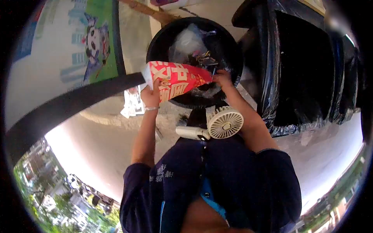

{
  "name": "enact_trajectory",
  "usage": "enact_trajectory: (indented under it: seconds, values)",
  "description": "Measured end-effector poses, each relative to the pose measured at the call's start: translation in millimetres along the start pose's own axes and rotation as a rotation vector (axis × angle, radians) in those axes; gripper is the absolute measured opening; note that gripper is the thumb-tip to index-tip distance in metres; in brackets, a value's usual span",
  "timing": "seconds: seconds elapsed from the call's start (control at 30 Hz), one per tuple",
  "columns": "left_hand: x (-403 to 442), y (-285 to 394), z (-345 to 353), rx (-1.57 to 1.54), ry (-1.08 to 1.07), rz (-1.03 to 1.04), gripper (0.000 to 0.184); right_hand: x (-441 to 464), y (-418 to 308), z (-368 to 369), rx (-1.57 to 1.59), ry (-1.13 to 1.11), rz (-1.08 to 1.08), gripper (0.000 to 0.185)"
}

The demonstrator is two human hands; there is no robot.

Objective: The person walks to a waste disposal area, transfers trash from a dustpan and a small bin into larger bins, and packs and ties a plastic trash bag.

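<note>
A red paper bag [182,79] with large pale characters is stretched sideways between my two hands. My left hand [150,96] is closed on its wider, left end, the thumb lying over the front. At the narrow right end, my right hand [223,79] is closed with its fingertips at the bag's tip; the exact grip is hard to make out. Below the bag stands a round black bin [155,42], partly covered by it. Inside the bin lie a crumpled clear plastic bag [189,40] and small mixed rubbish [208,60].
Large bins wrapped in black plastic [303,73] stand to the right. On the left is a board with a panda picture [95,42], its dark frame [77,91] curving close to my left hand. A white handheld fan [225,123] hangs at my chest.
</note>
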State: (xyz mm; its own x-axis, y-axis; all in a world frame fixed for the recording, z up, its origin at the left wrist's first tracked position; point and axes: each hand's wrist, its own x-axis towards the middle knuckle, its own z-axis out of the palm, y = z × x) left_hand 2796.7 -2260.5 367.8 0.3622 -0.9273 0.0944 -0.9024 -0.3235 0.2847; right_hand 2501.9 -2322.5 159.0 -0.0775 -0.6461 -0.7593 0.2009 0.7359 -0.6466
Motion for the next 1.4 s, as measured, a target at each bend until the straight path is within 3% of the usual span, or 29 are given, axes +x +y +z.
enact_trajectory:
  seconds: [0.07,0.1,0.17,0.2,0.33,0.4,0.5,0.53,0.57,0.6,0.63,0.67,0.7,0.73,0.77,0.83,0.87,0.97,1.1,1.17,1.23,1.3,1.37,1.4]
  values:
    - [-2,11,-5,-0.263,0.244,0.098,0.039,-39,-12,13,-0.130,-0.079,-0.082,0.045]
    - [0,-7,5,-0.249,0.181,0.025,0.034,-45,-9,17,-0.129,-0.073,-0.076,0.045]
    - [-7,-33,6,-0.549,0.091,-0.193,0.028,-52,-6,20,-0.050,-0.194,-0.011,0.046]
    - [-6,-40,4,-0.756,0.148,-0.173,0.025,-33,13,23,-0.062,-0.157,0.027,0.045]
    - [-15,-32,-51,-0.675,0.179,-0.309,0.028,-24,18,21,-0.090,-0.204,-0.061,0.042]
    - [-18,-68,-44,-0.823,0.122,-0.693,0.028,-26,28,28,-0.203,-0.121,0.051,0.041]
    - [-44,-100,-33,-0.624,0.079,-0.727,0.036,-23,57,30,-0.356,-0.099,0.034,0.042]
    - [-54,-142,-10,-0.649,0.113,-0.738,0.049,-26,59,32,-0.354,-0.098,0.038,0.042]
    - [-59,-150,-7,-0.646,0.110,-0.738,0.049,-29,60,33,-0.548,-0.063,-0.209,0.043]
    - [-68,-155,-7,-0.856,0.063,-0.828,0.053,-32,60,33,-0.745,-0.033,-0.464,0.043]
    - [-78,-162,-5,-1.069,0.014,-0.914,0.057,-44,46,31,-0.750,-0.038,-0.463,0.043]
    - [-86,-190,-2,-0.932,-0.163,-1.087,0.059,-64,20,30,-0.533,-0.261,-0.294,0.048]
    - [-96,-197,7,-0.933,-0.159,-1.093,0.059,-65,20,31,-0.314,-0.387,-0.125,0.055]
    - [-105,-198,15,-1.134,-0.157,-1.056,0.060,-66,19,31,-0.108,-0.472,0.064,0.063]
    - [-114,-201,21,-1.334,-0.152,-1.009,0.062,-67,19,32,-0.113,-0.476,0.067,0.063]
    - [-124,-205,29,-1.438,-0.232,-1.050,0.061,-80,5,41,0.078,-0.637,0.224,0.074]
    - [-129,-208,34,-1.400,-0.264,-1.090,0.060,-87,-2,49,0.099,-0.618,0.260,0.061]
    - [-138,-211,51,-1.466,-0.329,-1.127,0.060,-75,12,49,-0.151,-0.584,0.231,0.051]
    - [-138,-202,58,-1.616,-0.356,-1.081,0.059,-88,-11,44,-0.072,-0.584,0.212,0.060]
    - [-140,-216,77,-1.662,-0.393,-1.028,0.058,-100,-35,45,-0.213,-0.732,0.187,0.058]
    - [-139,-198,68,-0.940,-0.563,-0.427,0.059,-106,-37,46,-0.201,-0.806,0.188,0.054]
    - [-124,-154,67,-1.733,-0.546,-1.006,0.064,-118,-37,57,-0.184,-0.896,0.201,0.050]
    - [-119,-139,72,-1.803,-0.521,-1.084,0.065,-140,-48,77,-0.132,-1.108,-0.073,0.048]
    - [-118,-137,76,-1.795,-0.502,-1.075,0.066,-154,-51,87,-0.074,-1.079,-0.192,0.044]
